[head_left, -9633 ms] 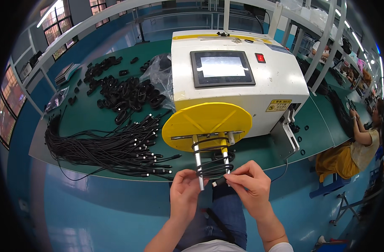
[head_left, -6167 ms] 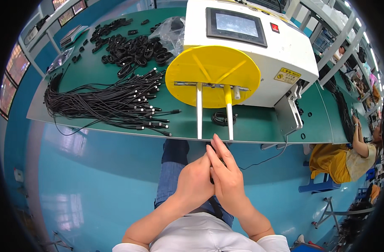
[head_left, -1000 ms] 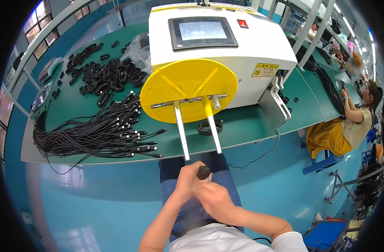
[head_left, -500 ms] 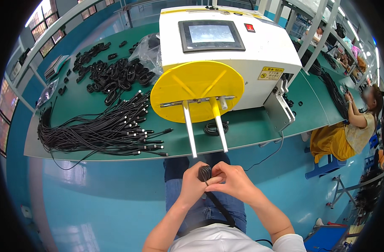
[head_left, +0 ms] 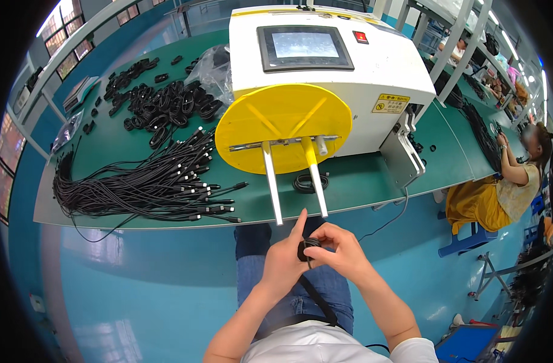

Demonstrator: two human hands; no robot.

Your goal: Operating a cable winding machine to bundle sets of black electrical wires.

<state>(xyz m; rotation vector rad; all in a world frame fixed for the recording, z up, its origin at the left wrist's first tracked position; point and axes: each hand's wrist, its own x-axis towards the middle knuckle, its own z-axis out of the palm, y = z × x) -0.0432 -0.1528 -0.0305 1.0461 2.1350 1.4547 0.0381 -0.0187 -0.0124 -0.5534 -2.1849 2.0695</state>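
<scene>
Cable coil (head_left: 308,248): small, black, wound tight; held in front of the person's lap, below the near edge of the desk (head_left: 373,181), between both hands. A black strand runs from it down toward the torso.

Left hand (head_left: 283,261): forearm rises from the lower edge; index finger stretched straight up toward the prongs, thumb and remaining fingers pressed against the left side of the coil.

Right hand (head_left: 342,251): comes in from lower right, fingers curled together and pinched on the coil's right side and top; touching the left hand at the coil.

Two white prongs (head_left: 271,190): jut from the yellow disc (head_left: 282,128) out past the desk edge, tips just above the hands, apart from them.

White winding machine (head_left: 331,66): stands on the green desk behind the disc, dark screen on top, red button beside it.

Loose coil (head_left: 310,181): black, lying on the desk under the disc, between the prongs.

Bundle of straight black cables (head_left: 143,187): spread on the desk to the left, plug ends toward the machine.

Heap of wound coils (head_left: 161,106): farther back left, beside a clear plastic bag (head_left: 213,63).

Another person (head_left: 506,181): seated at the far right, at the neighbouring desk, well apart.
</scene>
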